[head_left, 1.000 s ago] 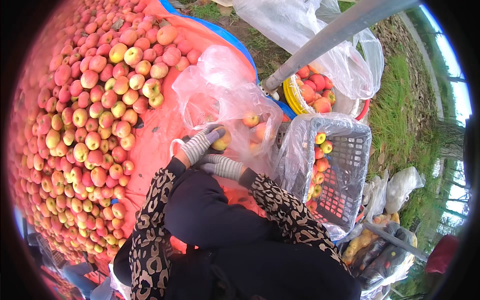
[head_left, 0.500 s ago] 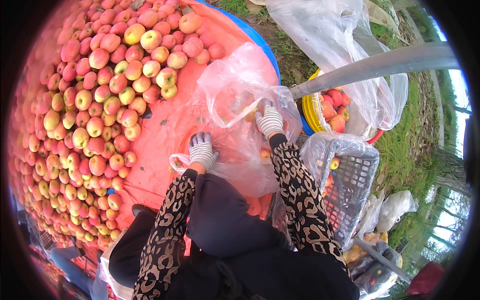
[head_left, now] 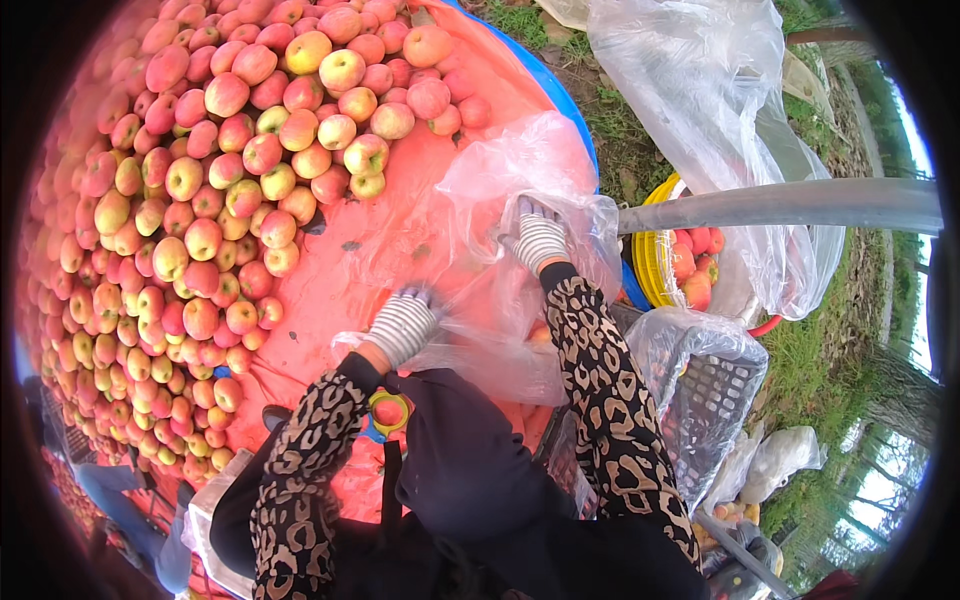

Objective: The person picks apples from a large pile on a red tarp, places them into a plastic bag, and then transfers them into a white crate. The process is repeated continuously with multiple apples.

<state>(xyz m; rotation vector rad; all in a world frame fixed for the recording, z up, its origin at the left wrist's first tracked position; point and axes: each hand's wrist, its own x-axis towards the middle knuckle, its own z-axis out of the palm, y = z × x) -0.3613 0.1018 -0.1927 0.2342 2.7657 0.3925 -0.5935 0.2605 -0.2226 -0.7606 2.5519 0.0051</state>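
A crumpled clear plastic bag (head_left: 505, 345) lies over the red sheet (head_left: 350, 255) in front of me. My right hand (head_left: 540, 240), in a grey-and-white striped glove, rests on the bag's far part with fingers stretched out. Over the bag's near left side is my left hand (head_left: 402, 326), gloved alike; its fingertips are smeared by motion. Part of an apple (head_left: 541, 333) shows by my right forearm. Near my left wrist lies a round yellow-rimmed thing (head_left: 404, 412) with a red middle, its kind unclear. A big heap of red-yellow apples (head_left: 200, 240) spreads on the left.
At the right stand a plastic-lined grey crate (head_left: 715, 390) and a yellow bucket (head_left: 656, 245) by some red apples (head_left: 697, 262). A grey metal pole (head_left: 790, 206) crosses above them. Clear plastic sheeting (head_left: 690, 90) hangs at the back. Another person's leg (head_left: 140, 520) shows at lower left.
My left hand has moved from the sheet onto the bag, and its fingers now point rightward. My right hand stays on the bag. The round yellow-rimmed thing has come into view. The whole view has shifted.
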